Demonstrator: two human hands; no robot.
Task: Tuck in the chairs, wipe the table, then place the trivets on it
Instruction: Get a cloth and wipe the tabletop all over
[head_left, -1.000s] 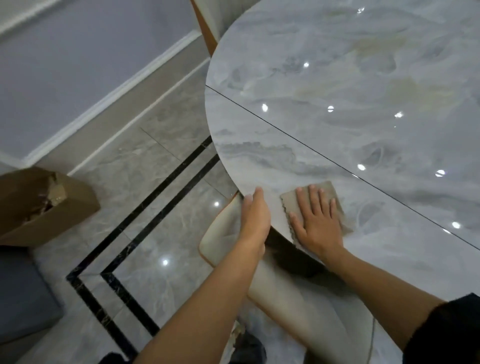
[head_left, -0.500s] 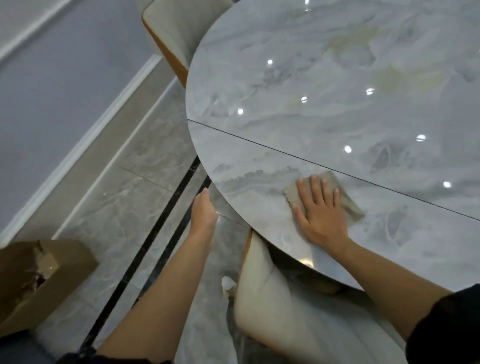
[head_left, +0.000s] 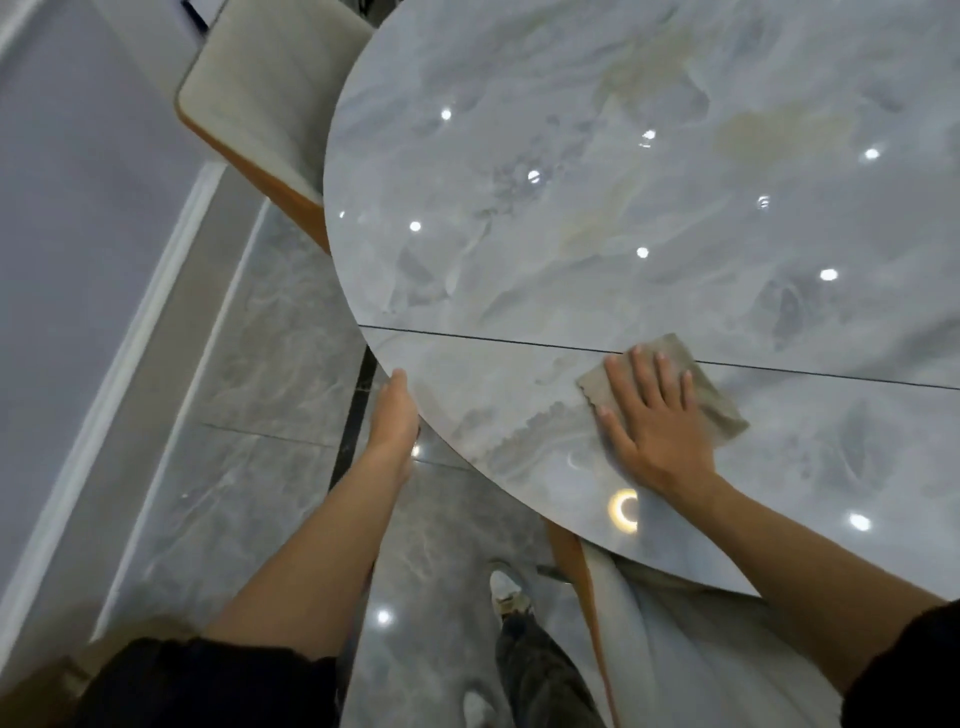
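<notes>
A round grey marble table (head_left: 597, 208) fills the upper right, with a dark seam running across it. My right hand (head_left: 657, 423) lies flat, fingers spread, pressing a beige cloth (head_left: 714, 400) onto the tabletop just below the seam. My left hand (head_left: 392, 410) is off the table's left edge, its fingertips at the rim, holding nothing. One cream chair (head_left: 260, 98) with an orange shell is tucked under the far left edge. Another cream chair (head_left: 649, 639) sits under the near edge. No trivets are in view.
A glossy grey tiled floor (head_left: 249, 467) with a black inlay stripe lies to the left of the table. A grey wall with a white skirting board (head_left: 119, 384) runs along the left. My leg and shoe (head_left: 511, 597) stand beside the near chair.
My right hand has slid the cloth rightwards, up to the seam. My left hand left the near chair's back and now sits at the table's rim. The view has shifted along the table.
</notes>
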